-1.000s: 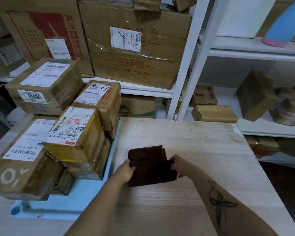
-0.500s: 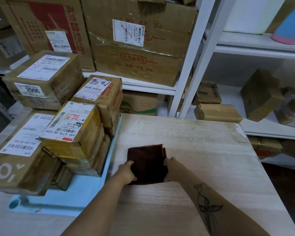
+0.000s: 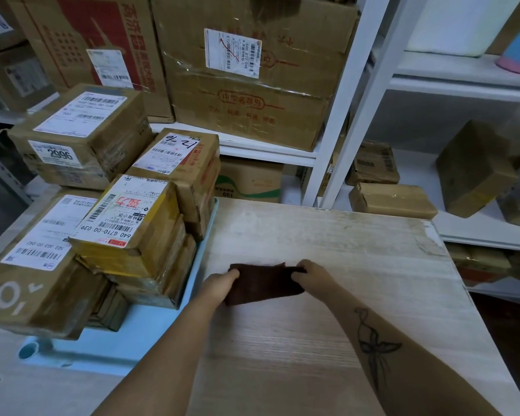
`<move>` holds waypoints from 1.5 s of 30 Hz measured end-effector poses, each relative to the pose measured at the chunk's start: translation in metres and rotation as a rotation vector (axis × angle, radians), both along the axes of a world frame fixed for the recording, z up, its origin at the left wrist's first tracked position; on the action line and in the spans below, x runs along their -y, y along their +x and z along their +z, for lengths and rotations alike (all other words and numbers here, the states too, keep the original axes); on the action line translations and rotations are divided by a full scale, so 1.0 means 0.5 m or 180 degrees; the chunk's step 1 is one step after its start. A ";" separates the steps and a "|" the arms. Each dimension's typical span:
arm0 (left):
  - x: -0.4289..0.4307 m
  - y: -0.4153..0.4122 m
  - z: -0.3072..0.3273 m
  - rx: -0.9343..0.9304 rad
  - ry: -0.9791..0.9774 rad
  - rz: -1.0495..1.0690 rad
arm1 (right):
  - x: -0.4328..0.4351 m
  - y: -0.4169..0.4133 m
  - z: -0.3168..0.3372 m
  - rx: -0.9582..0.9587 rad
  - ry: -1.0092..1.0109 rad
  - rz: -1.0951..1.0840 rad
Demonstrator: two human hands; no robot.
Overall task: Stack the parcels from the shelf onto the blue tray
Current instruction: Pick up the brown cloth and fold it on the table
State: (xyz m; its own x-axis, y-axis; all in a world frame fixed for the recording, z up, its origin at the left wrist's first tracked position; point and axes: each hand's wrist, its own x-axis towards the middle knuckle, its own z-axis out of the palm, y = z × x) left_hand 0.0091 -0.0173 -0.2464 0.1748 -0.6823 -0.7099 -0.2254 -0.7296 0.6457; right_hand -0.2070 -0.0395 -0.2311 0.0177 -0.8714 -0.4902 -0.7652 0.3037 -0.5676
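On the table, the left hand and the right hand each pinch one end of a folded brown cloth, fingers curled round it. The blue tray beside it carries stacked parcels; loose parcels lie on the white shelf behind.

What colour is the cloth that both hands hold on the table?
The cloth is dark brown and plain, without any pattern; the head view shows it.
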 end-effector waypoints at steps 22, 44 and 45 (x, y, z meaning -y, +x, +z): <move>-0.127 0.026 0.043 -0.1690 -0.0031 0.1217 | -0.092 0.081 -0.007 0.1254 0.1710 -0.1692; -0.269 0.285 0.052 0.0646 -0.1098 0.1002 | -0.180 0.353 0.058 0.2282 0.1615 -0.1039; -0.277 0.291 0.058 0.0946 -0.1103 0.0902 | -0.182 0.362 0.059 0.2343 0.1563 -0.1062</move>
State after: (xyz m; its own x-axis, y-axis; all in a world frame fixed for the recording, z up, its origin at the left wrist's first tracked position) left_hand 0.1545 0.1212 -0.2174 0.5453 -0.7647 -0.3434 -0.2604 -0.5439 0.7978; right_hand -0.0261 0.0513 -0.2015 0.2558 -0.5864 -0.7685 -0.0961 0.7756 -0.6238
